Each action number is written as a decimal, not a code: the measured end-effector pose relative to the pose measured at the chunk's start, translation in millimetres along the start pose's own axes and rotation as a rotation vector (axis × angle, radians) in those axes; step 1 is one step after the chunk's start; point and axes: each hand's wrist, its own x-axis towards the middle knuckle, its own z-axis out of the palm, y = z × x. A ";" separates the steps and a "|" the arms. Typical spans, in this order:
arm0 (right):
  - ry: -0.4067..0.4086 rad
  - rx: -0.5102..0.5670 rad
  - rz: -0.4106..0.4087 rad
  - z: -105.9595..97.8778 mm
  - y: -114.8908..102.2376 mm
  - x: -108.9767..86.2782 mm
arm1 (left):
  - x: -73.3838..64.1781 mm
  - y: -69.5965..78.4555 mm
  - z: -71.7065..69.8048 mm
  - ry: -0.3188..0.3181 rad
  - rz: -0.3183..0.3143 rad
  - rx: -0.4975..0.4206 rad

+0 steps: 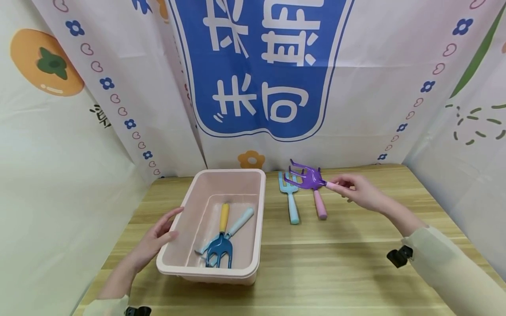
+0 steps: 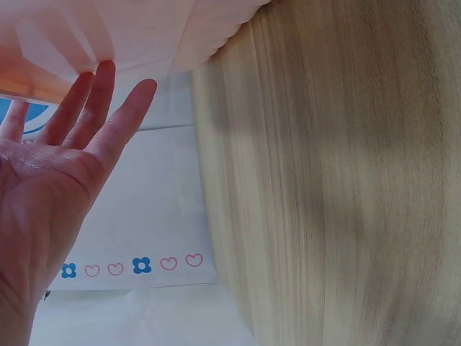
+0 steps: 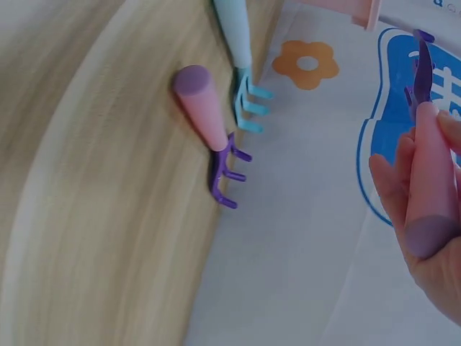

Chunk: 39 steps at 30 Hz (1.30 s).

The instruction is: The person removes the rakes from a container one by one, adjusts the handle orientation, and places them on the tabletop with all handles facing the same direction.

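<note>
My right hand (image 1: 357, 191) grips the pink handle of a purple hand rake (image 1: 310, 177), held up over the back of the table. In the head view it overlaps a second rake, whose pink handle (image 1: 320, 205) lies on the wood; its purple tines (image 3: 223, 176) show in the right wrist view. Left of that lies a light blue hand rake (image 1: 291, 197). My left hand (image 1: 152, 241) touches the left side of a pink plastic basin (image 1: 258, 219), its fingers (image 2: 101, 101) nearly straight against the wall. Inside are a blue garden fork with a yellow handle (image 1: 224, 217) and a tool with a pale blue handle (image 1: 242, 221).
The wooden table (image 1: 316, 267) extends in front of and right of the basin. Printed white cloth (image 1: 356, 109) hangs along its back edge and both sides. A dark wrist strap fitting (image 1: 399, 256) sits at the right sleeve.
</note>
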 end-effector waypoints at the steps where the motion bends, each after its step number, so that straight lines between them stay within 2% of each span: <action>1: 0.010 0.000 0.004 0.6 3.5 -0.2 | 0.1 -0.1 -0.2 -0.001 -0.002 0.000; 9: 0.069 0.043 0.081 3.9 23.9 -3.9 | 0.3 -0.8 -0.5 0.000 -0.004 0.000; 15: 0.129 0.034 0.148 9.2 43.7 -5.7 | 0.6 0.2 -0.2 -0.005 0.007 0.000; 21: 0.206 0.054 0.176 13.2 58.1 -5.6 | 0.8 -0.1 -0.2 -0.004 0.010 0.001; 30: 0.296 -0.023 0.222 19.2 80.9 -2.5 | 0.6 -2.1 -1.5 -0.009 0.007 0.003; 39: 0.297 -0.097 0.353 23.3 97.7 -1.6 | 0.6 -0.9 -1.1 -0.010 0.006 -0.001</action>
